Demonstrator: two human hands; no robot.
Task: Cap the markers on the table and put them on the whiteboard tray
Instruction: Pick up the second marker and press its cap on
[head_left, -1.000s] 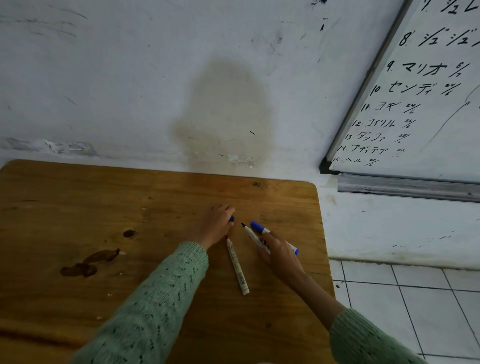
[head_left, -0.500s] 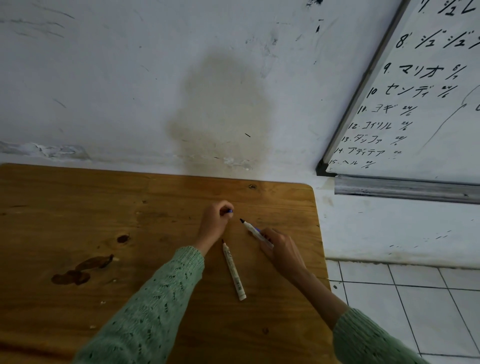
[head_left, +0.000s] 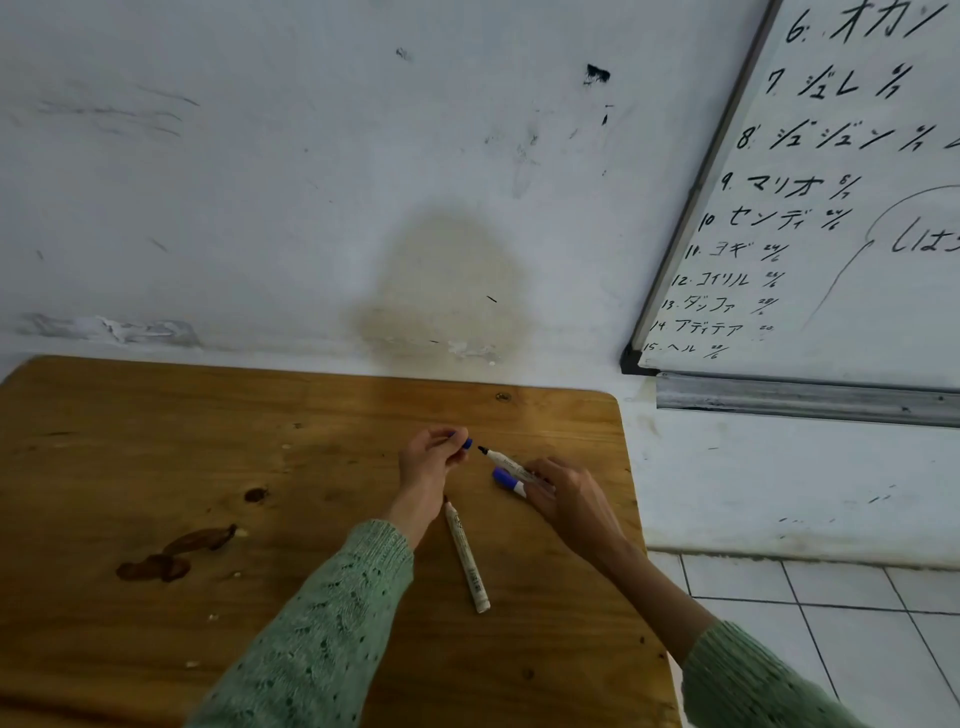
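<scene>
Wooden table (head_left: 156, 441) is taken as landmark. Above its far right part, a blue cap (head_left: 467, 443) is pinched in the fingertips of the left hand (head_left: 431, 462), raised off the wood. An uncapped marker (head_left: 504, 460) is gripped by the right hand (head_left: 566, 499), dark tip pointed at the cap, just short of it, not touching. A second marker with blue cap (head_left: 509, 480) is seen just below the first, at the right hand's fingers; whether it is held or lying on the table cannot be told. A third marker (head_left: 467, 556), white barrel, no cap, is left lying on the table near its right edge, between the two forearms. The whiteboard tray (head_left: 805, 400) is mounted beyond the table's far right corner, under the whiteboard (head_left: 857, 234); nothing is seen lying in the visible stretch.
</scene>
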